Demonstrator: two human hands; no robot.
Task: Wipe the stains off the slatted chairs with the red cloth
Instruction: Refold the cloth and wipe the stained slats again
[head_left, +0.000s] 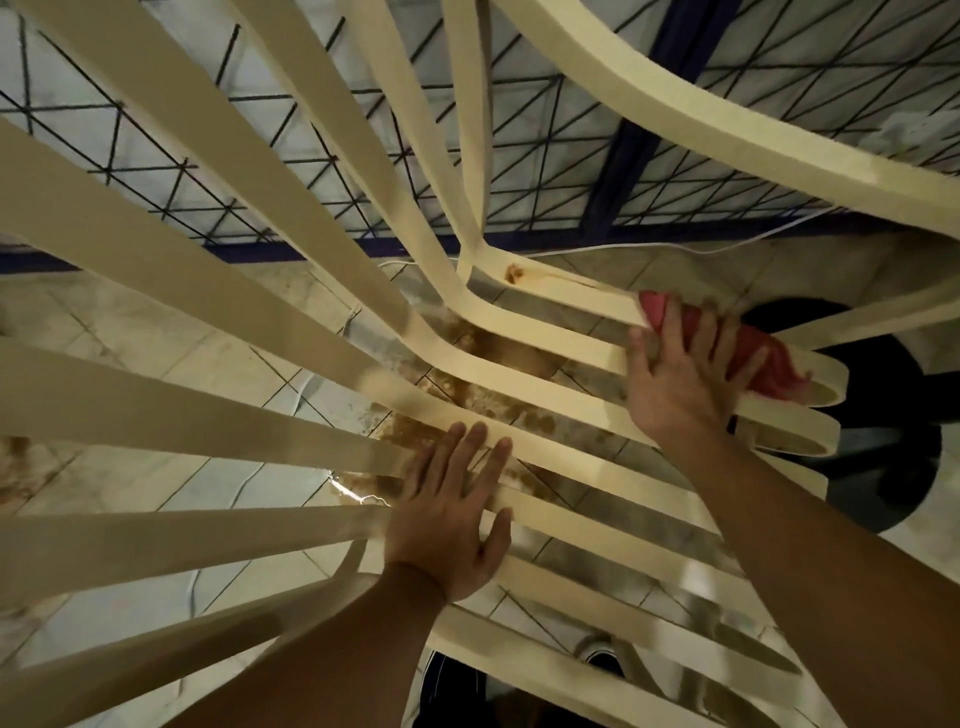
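A cream slatted chair fills the view, its slats fanning out from the lower right. The red cloth lies on the far end of the seat slats at the right, with my right hand pressing on it, fingers spread and nearly straight. My left hand rests flat on the middle slats, fingers extended. A brown stain sits on a slat near the bend, left of the cloth. Another brownish smear shows on the slat just beyond my left fingertips.
Through the slats I see a tiled floor with brown spots and a white cable. A dark blue metal grille runs along the back. A round dark object lies at the right.
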